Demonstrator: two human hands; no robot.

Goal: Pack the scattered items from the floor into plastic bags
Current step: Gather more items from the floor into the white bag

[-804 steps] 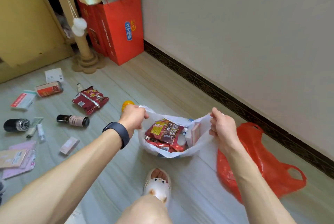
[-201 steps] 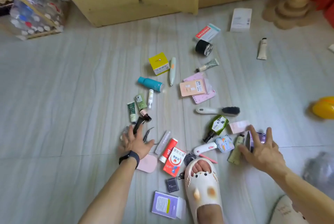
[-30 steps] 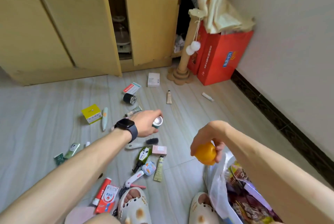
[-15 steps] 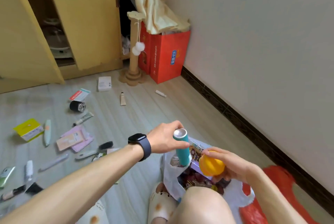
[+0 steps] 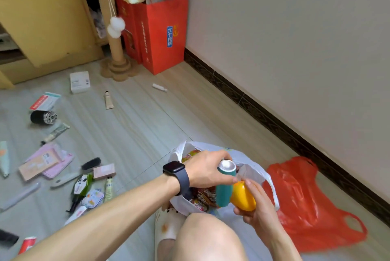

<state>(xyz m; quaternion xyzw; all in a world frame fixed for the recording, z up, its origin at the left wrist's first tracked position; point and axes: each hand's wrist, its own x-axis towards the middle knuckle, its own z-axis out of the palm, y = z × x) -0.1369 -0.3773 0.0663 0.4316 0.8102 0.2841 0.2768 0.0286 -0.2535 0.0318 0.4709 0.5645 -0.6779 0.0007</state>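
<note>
My left hand (image 5: 207,169) grips the teal bottle (image 5: 225,186) and my right hand (image 5: 258,208) cups the yellow ball (image 5: 242,198) over the white bag (image 5: 251,160), ready to drop both in.

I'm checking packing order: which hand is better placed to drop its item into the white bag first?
Probably left. The left hand holds the teal bottle upright over the open white bag; the right hand cradles the yellow object beside it, nearer the rim.
</note>
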